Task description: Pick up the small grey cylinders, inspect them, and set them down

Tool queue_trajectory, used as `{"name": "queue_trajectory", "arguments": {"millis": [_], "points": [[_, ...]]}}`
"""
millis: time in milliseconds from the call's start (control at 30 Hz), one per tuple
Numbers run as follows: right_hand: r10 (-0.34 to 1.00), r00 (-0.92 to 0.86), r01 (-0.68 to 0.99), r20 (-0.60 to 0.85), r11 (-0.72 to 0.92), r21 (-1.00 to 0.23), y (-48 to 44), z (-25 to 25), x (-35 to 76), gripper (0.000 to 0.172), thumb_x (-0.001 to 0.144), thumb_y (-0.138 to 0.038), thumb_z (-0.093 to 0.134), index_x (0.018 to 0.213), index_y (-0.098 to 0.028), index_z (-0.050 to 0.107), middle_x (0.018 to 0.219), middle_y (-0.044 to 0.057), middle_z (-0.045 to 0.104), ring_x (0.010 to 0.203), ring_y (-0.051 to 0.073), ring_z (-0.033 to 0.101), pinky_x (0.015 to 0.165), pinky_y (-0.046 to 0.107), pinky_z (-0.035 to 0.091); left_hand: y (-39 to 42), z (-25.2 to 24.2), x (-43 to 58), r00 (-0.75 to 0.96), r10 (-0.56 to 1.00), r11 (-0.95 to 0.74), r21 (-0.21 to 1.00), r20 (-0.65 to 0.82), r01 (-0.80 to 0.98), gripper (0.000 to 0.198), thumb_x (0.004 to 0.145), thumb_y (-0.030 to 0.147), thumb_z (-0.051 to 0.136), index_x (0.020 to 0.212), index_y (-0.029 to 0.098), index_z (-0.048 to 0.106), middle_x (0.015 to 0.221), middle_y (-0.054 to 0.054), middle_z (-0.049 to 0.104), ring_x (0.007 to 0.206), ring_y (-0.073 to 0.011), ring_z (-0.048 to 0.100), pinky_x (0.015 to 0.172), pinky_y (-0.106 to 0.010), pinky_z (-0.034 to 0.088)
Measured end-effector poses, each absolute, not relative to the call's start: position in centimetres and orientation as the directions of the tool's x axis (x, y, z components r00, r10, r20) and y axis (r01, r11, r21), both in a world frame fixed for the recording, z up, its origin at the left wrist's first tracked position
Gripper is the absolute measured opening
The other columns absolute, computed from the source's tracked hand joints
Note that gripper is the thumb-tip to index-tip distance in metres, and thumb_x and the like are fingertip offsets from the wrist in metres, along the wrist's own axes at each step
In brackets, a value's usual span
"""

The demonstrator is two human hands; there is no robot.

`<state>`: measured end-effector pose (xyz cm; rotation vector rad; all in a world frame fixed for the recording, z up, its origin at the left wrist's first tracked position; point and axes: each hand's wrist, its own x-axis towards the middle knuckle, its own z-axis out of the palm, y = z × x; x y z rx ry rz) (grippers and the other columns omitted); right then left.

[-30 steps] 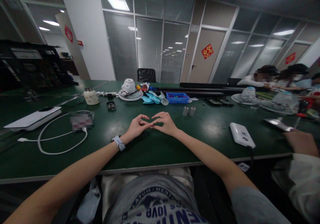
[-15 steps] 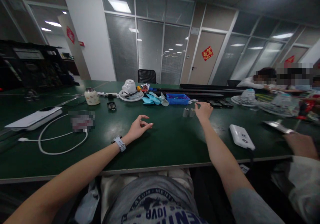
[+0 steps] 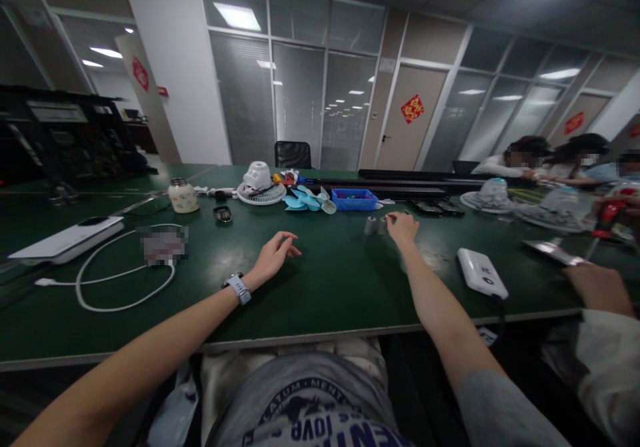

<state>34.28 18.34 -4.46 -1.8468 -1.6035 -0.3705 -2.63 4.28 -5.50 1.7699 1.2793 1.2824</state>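
Note:
My left hand [image 3: 275, 255] hovers over the green table [image 3: 320, 287], fingers slightly curled and apart, nothing in it. To the right, my right hand [image 3: 403, 228] has its thumb and fingertips at the top of a small metal cylinder [image 3: 383, 225], which is partly covered by the fingers. A second grey cylinder [image 3: 370, 226] stands upright just left of it. Behind these sit a blue basket [image 3: 354, 200] with small parts inside and light-blue fan blades [image 3: 305, 199].
At the left are a cream bottle [image 3: 183, 196], a white box [image 3: 67, 237] and a looped white cable [image 3: 107, 310]. A white power bank [image 3: 483, 272] lies right of my right arm. Another person's hand [image 3: 600, 287] is at the far right, near a red-handled tool [image 3: 609, 220].
My right hand has moved slightly down and left, its fingers closing at the right cylinder's top. The fingers of my left hand have shifted a little.

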Motion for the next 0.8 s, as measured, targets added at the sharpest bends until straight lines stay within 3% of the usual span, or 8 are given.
{"name": "queue_trajectory", "arguments": {"millis": [300, 467, 633, 800], "points": [[0.790, 0.206, 0.964, 0.578, -0.064, -0.257, 18.3, -4.4, 34.2, 0.036, 0.090, -0.035, 0.041, 0.104, -0.021, 0.071, 0.103, 0.015, 0.066, 0.102, 0.030, 0.049, 0.086, 0.045, 0.034, 4.5, -5.6, -2.7, 0.074, 0.936, -0.349, 0.876, 0.345, 0.334, 0.032, 0.087, 0.038, 0.038, 0.100, 0.017, 0.058, 0.078, -0.005, 0.072, 0.074, -0.0178, 0.062, 0.070, -0.030, 0.046], [0.704, 0.180, 0.968, 0.686, -0.005, -0.249, 18.2, -4.1, 33.5, 0.039, 0.088, -0.044, 0.045, 0.113, -0.025, 0.068, 0.122, 0.012, 0.057, 0.115, 0.030, 0.039, 0.094, 0.047, 0.027, 4.4, -5.3, -2.6, 0.077, 0.931, -0.362, 0.867, 0.357, 0.342, 0.029, 0.084, 0.033, 0.035, 0.086, 0.018, 0.060, 0.076, -0.005, 0.071, 0.075, -0.0183, 0.063, 0.069, -0.030, 0.046], [0.770, 0.037, 0.989, 0.637, 0.064, -0.136, 18.6, -5.1, 32.4, 0.052, 0.080, -0.067, 0.048, 0.105, -0.027, 0.072, 0.137, 0.011, 0.043, 0.125, 0.032, 0.028, 0.100, 0.051, 0.021, 4.4, -5.3, -2.7, 0.094, 0.931, -0.360, 0.840, 0.354, 0.405, 0.026, 0.080, 0.031, 0.034, 0.062, 0.021, 0.050, 0.076, -0.005, 0.072, 0.078, -0.0200, 0.063, 0.070, -0.030, 0.045], [0.821, 0.040, 0.986, 0.570, 0.060, -0.155, 19.3, -6.5, 32.6, 0.055, 0.078, -0.069, 0.050, 0.097, -0.024, 0.074, 0.139, 0.012, 0.041, 0.128, 0.033, 0.026, 0.101, 0.054, 0.019, 4.4, -5.2, -2.8, 0.096, 0.934, -0.351, 0.835, 0.344, 0.423, 0.028, 0.078, 0.032, 0.034, 0.053, 0.022, 0.040, 0.072, -0.004, 0.072, 0.075, -0.0206, 0.061, 0.066, -0.030, 0.043]]}}
